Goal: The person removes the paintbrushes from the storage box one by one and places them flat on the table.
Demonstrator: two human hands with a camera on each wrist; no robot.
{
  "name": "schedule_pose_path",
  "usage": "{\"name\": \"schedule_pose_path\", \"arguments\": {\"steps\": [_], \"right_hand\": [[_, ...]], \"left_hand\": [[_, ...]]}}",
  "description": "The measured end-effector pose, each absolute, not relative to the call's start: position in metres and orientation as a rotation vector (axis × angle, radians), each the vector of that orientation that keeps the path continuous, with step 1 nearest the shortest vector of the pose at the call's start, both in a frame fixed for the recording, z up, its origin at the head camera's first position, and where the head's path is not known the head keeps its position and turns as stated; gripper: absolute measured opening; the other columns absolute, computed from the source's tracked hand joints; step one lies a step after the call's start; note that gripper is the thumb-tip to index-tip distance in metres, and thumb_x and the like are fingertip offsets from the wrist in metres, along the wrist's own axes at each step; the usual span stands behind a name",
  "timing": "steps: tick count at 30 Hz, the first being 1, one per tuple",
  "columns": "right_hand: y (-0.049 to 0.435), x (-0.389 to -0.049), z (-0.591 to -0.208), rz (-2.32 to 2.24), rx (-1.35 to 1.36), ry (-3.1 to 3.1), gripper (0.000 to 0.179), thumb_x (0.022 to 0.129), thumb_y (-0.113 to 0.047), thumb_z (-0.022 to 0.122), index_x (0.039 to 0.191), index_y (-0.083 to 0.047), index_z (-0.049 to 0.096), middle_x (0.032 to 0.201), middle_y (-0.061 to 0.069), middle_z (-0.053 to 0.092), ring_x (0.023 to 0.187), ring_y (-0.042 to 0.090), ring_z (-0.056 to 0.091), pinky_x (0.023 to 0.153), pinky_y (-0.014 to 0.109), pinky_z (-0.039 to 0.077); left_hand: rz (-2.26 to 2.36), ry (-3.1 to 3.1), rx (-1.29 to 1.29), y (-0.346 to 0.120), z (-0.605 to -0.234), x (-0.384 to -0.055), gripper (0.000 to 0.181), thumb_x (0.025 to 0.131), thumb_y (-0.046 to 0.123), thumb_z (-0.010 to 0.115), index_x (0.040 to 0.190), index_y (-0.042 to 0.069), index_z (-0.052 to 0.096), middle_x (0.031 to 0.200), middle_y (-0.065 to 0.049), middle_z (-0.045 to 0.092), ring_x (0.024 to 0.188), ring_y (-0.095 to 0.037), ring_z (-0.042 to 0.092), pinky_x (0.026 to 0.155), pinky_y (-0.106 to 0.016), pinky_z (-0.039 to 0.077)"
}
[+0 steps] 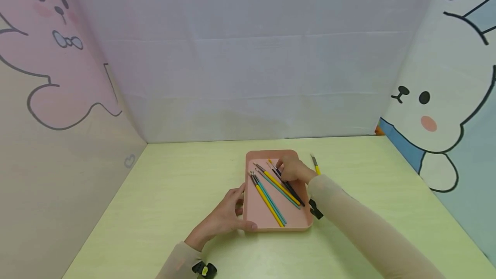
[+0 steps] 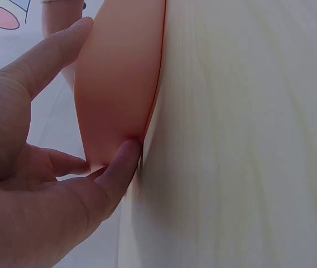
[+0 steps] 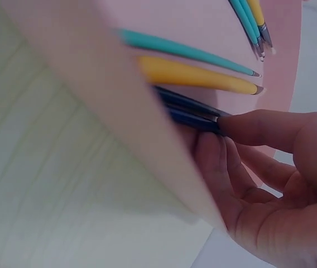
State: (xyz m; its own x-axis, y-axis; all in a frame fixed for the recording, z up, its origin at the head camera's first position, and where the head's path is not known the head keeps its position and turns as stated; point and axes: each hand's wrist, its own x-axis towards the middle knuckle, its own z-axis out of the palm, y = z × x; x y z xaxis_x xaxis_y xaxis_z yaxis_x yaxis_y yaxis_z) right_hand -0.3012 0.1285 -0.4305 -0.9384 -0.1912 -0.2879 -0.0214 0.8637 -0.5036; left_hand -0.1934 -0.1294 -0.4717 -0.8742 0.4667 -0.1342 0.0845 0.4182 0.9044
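Note:
A pink tray [image 1: 271, 223] holds several slim paintbrushes with yellow, teal and dark blue handles. At its near left corner, my left hand [image 1: 226, 214] grips the tray, thumb on the near side and fingers along the left wall; the left wrist view shows the fingertips against the tray wall [image 2: 122, 72]. Inside the tray, toward the far right, my right hand [image 1: 292, 169] pinches dark-handled paintbrushes [image 3: 195, 114] between thumb and fingers. A yellow paintbrush [image 3: 197, 75] and a teal paintbrush [image 3: 186, 50] lie beside them. Another yellow and teal group [image 1: 269, 203] lies further left.
Outside the tray, a yellow-handled paintbrush [image 1: 316, 166] lies on the pale table [image 1: 162, 201], partly hidden by my right forearm. A light cloth wall [image 1: 252, 76] rises behind, with printed cartoon panels at both sides.

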Motion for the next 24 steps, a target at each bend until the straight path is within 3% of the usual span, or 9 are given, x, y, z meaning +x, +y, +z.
{"name": "schedule_pose_path", "arguments": {"steps": [6,9,12,15,24], "right_hand": [[0.134,-0.302,-0.433,-0.838,-0.176,2.657,0.05,0.082,0.014,0.07,0.13,-0.002,0.071,0.12,0.019,0.069,0.072,0.021,0.053,0.054,0.028,0.038],[0.136,-0.302,-0.433,-0.931,-0.164,2.648,0.049,0.082,0.012,0.071,0.129,-0.001,0.07,0.127,0.021,0.068,0.078,0.02,0.06,0.056,0.027,0.046],[0.139,-0.3,-0.431,-1.032,-0.18,2.629,0.05,0.082,0.011,0.074,0.131,0.001,0.069,0.13,0.021,0.067,0.095,0.026,0.069,0.068,0.031,0.06],[0.143,-0.298,-0.427,-1.088,-0.191,2.596,0.052,0.085,0.008,0.075,0.136,0.001,0.067,0.134,0.021,0.066,0.106,0.03,0.07,0.077,0.036,0.063],[0.152,-0.3,-0.419,-1.188,-0.174,2.478,0.052,0.09,0.005,0.07,0.142,0.0,0.062,0.124,0.02,0.067,0.094,0.025,0.068,0.077,0.034,0.062]], "left_hand": [[1.451,2.31,0.483,-0.128,-0.469,-0.192,0.124,0.079,0.022,0.098,0.172,0.015,0.016,0.162,-0.019,0.031,0.139,-0.034,0.051,0.114,-0.044,0.052],[1.454,2.31,0.484,-0.129,-0.468,-0.192,0.125,0.079,0.021,0.098,0.172,0.016,0.016,0.162,-0.018,0.032,0.139,-0.034,0.051,0.115,-0.045,0.052],[1.459,2.308,0.488,-0.129,-0.468,-0.192,0.125,0.079,0.022,0.098,0.172,0.016,0.015,0.161,-0.018,0.032,0.139,-0.034,0.051,0.115,-0.045,0.052],[1.465,2.304,0.494,-0.13,-0.469,-0.192,0.125,0.079,0.022,0.098,0.172,0.016,0.015,0.161,-0.019,0.032,0.138,-0.034,0.052,0.115,-0.045,0.052],[1.471,2.302,0.491,-0.129,-0.468,-0.193,0.125,0.078,0.022,0.098,0.172,0.017,0.016,0.159,-0.019,0.033,0.138,-0.033,0.052,0.116,-0.043,0.051]]}}
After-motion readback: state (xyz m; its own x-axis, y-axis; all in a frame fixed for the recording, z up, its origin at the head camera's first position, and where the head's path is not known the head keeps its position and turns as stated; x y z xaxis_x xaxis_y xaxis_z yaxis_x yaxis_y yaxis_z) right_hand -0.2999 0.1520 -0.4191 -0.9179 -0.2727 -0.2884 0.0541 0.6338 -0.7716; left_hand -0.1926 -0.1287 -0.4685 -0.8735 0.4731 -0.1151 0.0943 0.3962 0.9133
